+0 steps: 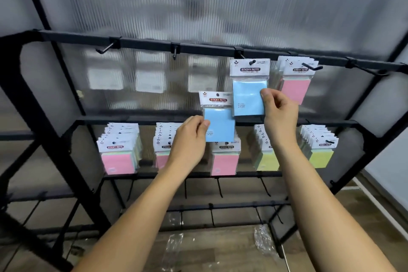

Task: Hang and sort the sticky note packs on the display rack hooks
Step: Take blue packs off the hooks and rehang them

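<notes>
The left hand hid most of one hanging stack of packs. Small print on the blue packs' header cards was unreadable. Shapes behind the ribbed translucent panel were blurred. Both forearms ran off the bottom edge.

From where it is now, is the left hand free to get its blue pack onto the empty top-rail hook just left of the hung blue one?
Probably yes: the left hand holds the blue pack below that bare hook, nothing between.
</notes>
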The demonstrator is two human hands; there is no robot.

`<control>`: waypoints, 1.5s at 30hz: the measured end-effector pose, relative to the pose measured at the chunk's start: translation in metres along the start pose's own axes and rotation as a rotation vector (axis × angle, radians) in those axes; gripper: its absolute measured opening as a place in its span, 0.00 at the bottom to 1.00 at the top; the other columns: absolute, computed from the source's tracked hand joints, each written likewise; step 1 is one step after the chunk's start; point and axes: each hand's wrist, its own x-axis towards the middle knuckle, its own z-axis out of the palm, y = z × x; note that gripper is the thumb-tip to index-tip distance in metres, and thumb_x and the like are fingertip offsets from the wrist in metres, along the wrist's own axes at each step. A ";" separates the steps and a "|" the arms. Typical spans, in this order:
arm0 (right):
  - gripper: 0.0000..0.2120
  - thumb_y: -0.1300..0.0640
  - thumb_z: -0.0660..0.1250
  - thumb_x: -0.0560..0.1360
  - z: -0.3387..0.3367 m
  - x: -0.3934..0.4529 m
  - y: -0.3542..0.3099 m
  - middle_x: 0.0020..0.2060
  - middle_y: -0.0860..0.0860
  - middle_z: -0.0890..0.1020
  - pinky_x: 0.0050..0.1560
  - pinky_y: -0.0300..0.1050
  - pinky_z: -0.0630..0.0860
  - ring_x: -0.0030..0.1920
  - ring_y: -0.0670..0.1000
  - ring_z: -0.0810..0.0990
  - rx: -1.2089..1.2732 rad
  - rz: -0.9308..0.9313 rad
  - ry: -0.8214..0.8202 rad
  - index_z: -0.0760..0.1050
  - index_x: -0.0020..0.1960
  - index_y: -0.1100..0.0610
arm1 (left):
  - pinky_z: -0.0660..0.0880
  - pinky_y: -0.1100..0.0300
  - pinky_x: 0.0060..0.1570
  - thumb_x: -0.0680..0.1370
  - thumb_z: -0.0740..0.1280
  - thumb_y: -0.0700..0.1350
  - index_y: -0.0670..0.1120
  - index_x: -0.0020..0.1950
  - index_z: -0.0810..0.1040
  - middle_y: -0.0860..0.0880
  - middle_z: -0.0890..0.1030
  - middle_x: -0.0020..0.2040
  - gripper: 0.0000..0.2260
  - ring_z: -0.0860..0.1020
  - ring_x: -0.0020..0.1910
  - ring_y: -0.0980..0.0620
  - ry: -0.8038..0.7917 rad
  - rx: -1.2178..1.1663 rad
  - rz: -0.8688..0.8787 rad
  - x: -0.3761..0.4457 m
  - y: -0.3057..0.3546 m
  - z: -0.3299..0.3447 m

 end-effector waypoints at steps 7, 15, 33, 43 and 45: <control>0.13 0.51 0.63 0.82 0.021 0.016 0.004 0.48 0.60 0.84 0.46 0.30 0.71 0.46 0.55 0.80 -0.040 0.061 -0.018 0.79 0.48 0.59 | 0.64 0.68 0.34 0.84 0.59 0.46 0.43 0.44 0.73 0.51 0.73 0.40 0.12 0.71 0.38 0.58 0.013 0.033 -0.012 0.004 -0.004 -0.003; 0.11 0.48 0.64 0.81 0.039 0.022 0.015 0.40 0.43 0.80 0.40 0.36 0.69 0.40 0.41 0.75 -0.052 0.154 0.004 0.78 0.50 0.55 | 0.65 0.62 0.35 0.84 0.58 0.48 0.42 0.46 0.74 0.49 0.76 0.41 0.13 0.72 0.39 0.53 -0.015 0.041 -0.061 -0.010 -0.013 -0.002; 0.10 0.53 0.62 0.83 0.008 -0.075 0.003 0.35 0.47 0.80 0.38 0.47 0.72 0.36 0.48 0.76 0.178 0.098 -0.245 0.77 0.45 0.55 | 0.64 0.69 0.32 0.83 0.61 0.49 0.44 0.46 0.76 0.54 0.76 0.37 0.11 0.71 0.34 0.61 -0.017 -0.106 0.067 -0.011 0.023 -0.002; 0.11 0.52 0.59 0.84 -0.010 -0.042 -0.010 0.40 0.55 0.75 0.33 0.36 0.71 0.31 0.44 0.73 0.245 0.065 -0.050 0.75 0.46 0.55 | 0.66 0.72 0.35 0.83 0.61 0.51 0.47 0.48 0.79 0.52 0.80 0.41 0.11 0.72 0.36 0.64 -0.061 -0.054 0.019 -0.011 0.017 0.002; 0.12 0.51 0.59 0.84 -0.008 -0.037 -0.010 0.38 0.56 0.74 0.31 0.35 0.70 0.30 0.44 0.73 0.234 0.078 -0.045 0.74 0.46 0.56 | 0.66 0.72 0.35 0.83 0.61 0.51 0.48 0.48 0.79 0.52 0.80 0.41 0.11 0.72 0.36 0.64 -0.065 -0.049 0.009 -0.010 0.017 0.003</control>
